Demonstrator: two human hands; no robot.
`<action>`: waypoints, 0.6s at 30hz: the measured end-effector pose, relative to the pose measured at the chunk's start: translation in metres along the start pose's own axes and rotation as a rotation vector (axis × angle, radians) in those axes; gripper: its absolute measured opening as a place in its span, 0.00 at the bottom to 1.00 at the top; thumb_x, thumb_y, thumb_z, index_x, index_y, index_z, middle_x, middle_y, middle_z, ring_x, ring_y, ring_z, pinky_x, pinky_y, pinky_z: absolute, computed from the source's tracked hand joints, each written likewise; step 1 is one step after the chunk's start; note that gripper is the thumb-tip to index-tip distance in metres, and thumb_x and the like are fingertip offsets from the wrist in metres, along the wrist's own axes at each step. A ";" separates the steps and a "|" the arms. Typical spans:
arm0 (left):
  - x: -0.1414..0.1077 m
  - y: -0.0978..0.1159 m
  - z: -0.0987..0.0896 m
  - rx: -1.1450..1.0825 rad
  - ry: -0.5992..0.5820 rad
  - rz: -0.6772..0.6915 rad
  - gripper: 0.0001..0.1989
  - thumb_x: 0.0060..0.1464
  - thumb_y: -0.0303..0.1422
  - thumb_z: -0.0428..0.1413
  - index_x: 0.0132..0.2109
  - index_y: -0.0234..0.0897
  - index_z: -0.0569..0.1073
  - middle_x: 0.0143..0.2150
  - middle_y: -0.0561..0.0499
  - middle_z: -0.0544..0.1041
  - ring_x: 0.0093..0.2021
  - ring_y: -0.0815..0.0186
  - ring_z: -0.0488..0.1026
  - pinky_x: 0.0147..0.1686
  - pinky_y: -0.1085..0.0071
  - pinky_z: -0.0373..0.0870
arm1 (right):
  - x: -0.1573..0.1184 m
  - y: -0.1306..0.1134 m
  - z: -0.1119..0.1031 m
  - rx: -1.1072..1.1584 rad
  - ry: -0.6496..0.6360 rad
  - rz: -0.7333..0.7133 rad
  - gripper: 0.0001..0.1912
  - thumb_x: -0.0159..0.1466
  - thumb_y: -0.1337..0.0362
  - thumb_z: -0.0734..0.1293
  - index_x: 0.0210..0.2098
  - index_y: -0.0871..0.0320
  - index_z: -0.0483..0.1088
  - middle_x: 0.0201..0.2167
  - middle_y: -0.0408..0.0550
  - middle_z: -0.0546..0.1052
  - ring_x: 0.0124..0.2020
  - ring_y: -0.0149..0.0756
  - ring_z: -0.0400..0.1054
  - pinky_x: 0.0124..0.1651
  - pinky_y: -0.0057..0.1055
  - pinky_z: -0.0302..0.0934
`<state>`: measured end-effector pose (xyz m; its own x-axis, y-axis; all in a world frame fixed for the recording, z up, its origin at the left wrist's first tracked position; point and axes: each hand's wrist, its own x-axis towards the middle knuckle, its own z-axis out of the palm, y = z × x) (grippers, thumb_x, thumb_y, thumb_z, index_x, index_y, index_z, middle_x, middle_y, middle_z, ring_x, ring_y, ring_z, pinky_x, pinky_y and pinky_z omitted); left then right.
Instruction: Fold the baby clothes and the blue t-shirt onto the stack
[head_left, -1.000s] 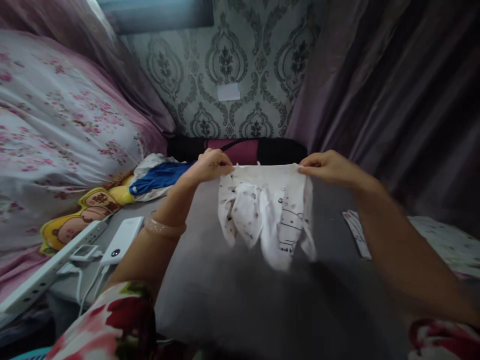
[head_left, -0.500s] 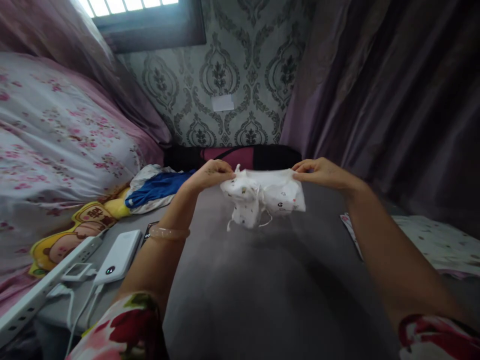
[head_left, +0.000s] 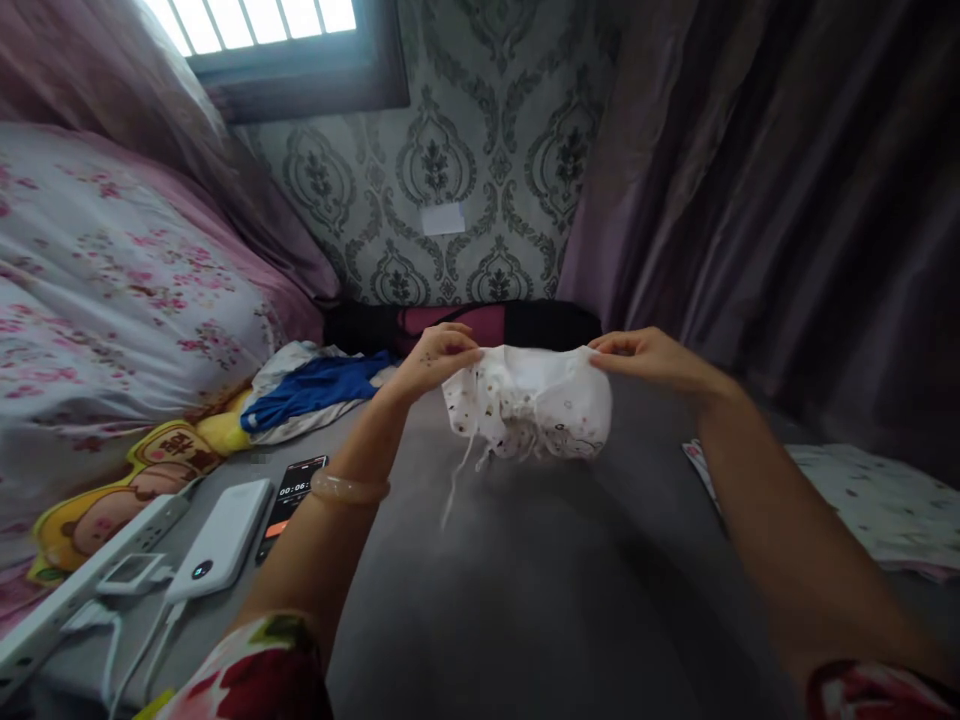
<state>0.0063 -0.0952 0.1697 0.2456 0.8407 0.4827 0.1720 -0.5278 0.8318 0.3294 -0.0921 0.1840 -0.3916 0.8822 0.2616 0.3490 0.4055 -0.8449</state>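
Between my hands hangs a small white printed garment with thin tie strings, held up in the air over the grey sheet. My left hand pinches its upper left corner, fingers closed on the cloth. At the upper right corner my right hand grips the edge between thumb and fingers. The top edge is stretched fairly straight, while the lower part bunches and the strings dangle. What kind of garment it is I cannot make out for sure.
To the left lie a phone, a white power bank, a power strip with cables, a yellow cartoon cushion and blue-white cloth. On the right is folded white printed cloth. A black and maroon roll lies by the wall.
The garment's bunched lower part has swung and opened out, and a string now hangs lower on the left. Both hands keep their hold. The view has tilted slightly upward.
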 end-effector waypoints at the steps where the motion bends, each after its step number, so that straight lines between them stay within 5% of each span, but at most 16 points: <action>1: 0.001 0.000 0.000 0.004 0.013 0.006 0.10 0.44 0.39 0.65 0.31 0.36 0.80 0.52 0.43 0.74 0.54 0.57 0.68 0.52 0.62 0.64 | 0.002 0.001 -0.001 0.007 0.011 -0.009 0.19 0.48 0.43 0.73 0.29 0.52 0.78 0.44 0.46 0.77 0.48 0.44 0.68 0.51 0.40 0.61; 6: 0.002 -0.005 0.000 -0.010 -0.021 -0.046 0.11 0.44 0.39 0.64 0.31 0.36 0.80 0.49 0.43 0.75 0.50 0.59 0.71 0.48 0.63 0.67 | 0.006 0.007 0.000 0.004 0.020 0.020 0.20 0.48 0.44 0.73 0.30 0.53 0.79 0.36 0.46 0.79 0.40 0.41 0.71 0.45 0.39 0.64; 18: 0.004 -0.011 0.002 -0.251 0.030 -0.162 0.15 0.41 0.42 0.66 0.32 0.35 0.80 0.47 0.43 0.78 0.45 0.60 0.74 0.45 0.65 0.67 | 0.005 0.006 0.000 0.057 0.090 0.054 0.21 0.46 0.44 0.75 0.32 0.52 0.79 0.33 0.46 0.80 0.40 0.43 0.72 0.45 0.41 0.65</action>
<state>0.0073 -0.0865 0.1617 0.2052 0.9167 0.3428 -0.0357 -0.3430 0.9387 0.3296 -0.0849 0.1805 -0.2952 0.9211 0.2539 0.3173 0.3451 -0.8833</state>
